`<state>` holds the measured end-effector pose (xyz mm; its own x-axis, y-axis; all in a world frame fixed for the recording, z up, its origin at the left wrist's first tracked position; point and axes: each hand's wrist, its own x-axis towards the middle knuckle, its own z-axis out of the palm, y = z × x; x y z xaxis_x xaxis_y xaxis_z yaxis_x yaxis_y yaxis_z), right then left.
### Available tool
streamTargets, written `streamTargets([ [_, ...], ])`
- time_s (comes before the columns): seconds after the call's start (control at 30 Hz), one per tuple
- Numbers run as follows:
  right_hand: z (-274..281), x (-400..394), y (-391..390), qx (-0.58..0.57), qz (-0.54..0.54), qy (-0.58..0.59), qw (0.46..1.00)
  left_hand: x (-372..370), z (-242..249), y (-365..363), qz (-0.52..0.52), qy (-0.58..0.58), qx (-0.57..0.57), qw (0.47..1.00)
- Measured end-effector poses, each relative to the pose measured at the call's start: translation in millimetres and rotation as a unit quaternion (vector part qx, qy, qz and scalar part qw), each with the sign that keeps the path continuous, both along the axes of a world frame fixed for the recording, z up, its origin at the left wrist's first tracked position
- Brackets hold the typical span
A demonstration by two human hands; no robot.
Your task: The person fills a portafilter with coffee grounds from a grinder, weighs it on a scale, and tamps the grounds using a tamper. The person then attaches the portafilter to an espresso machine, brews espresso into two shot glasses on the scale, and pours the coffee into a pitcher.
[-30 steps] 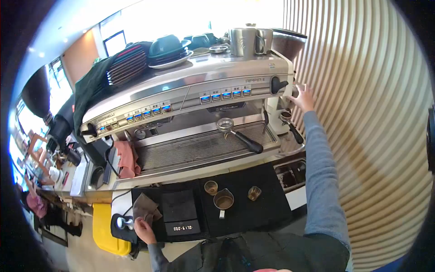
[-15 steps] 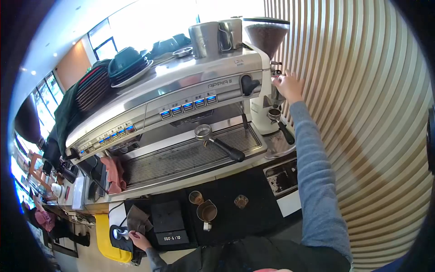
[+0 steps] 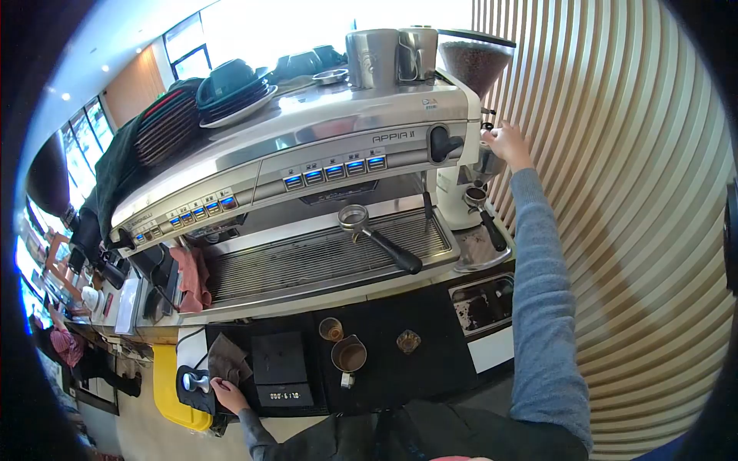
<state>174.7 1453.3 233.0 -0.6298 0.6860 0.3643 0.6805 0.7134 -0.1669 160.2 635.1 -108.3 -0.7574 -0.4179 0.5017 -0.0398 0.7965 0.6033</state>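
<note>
My right hand (image 3: 507,144) is stretched out to the coffee grinder (image 3: 469,165) at the far right end of the espresso machine (image 3: 307,154). The fingers are loosely curled against the grinder's side, just under the bean hopper (image 3: 475,58); whether they pinch a switch or a lever there I cannot tell. A portafilter (image 3: 484,215) sits in the grinder's fork right below that hand, handle pointing toward me.

My left hand (image 3: 228,394) rests low on the bench (image 3: 430,361), at the left edge of the black mat. It lies half closed beside the tamper (image 3: 193,379) and touches the brown cloth (image 3: 225,361); it grips nothing that I can make out.

Also noted: a second portafilter (image 3: 377,234) lies on the drip tray (image 3: 323,257), apart from the grinder. The scale (image 3: 282,369) sits on the mat, with a small glass (image 3: 331,329), a metal pitcher (image 3: 348,357) and another glass (image 3: 408,341) to its right. A knock box (image 3: 483,296) is set into the bench near the grinder.

Reading of the step: dosing, coffee going into the basket at the grinder. The next move, as I judge it, calls for the right hand to drop to the portafilter's handle and lift it level out of the fork, without spilling, and bring it across to the tamper by my left hand.
</note>
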Motion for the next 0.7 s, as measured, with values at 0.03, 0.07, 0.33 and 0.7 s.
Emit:
streamTargets([
  [0.03, 0.9, 1.9, -0.9, -0.005, 0.002, 0.001, 1.0, 0.8, 1.7, 1.2, -0.002, -0.001, -0.006, 1.0],
  [0.07, 1.3, 3.0, -2.4, -0.005, 0.0, 0.001, 1.0, 1.1, 3.5, 2.3, -0.003, -0.001, -0.006, 1.0],
  [0.33, 2.1, -5.0, -8.1, 0.028, -0.002, -0.045, 0.999, 1.9, 4.4, 4.9, -0.011, 0.01, -0.028, 1.0],
  [0.7, -7.0, -0.2, -23.3, 0.072, 0.001, -0.037, 0.997, 0.0, 3.6, 3.5, -0.002, -0.01, -0.057, 0.998],
])
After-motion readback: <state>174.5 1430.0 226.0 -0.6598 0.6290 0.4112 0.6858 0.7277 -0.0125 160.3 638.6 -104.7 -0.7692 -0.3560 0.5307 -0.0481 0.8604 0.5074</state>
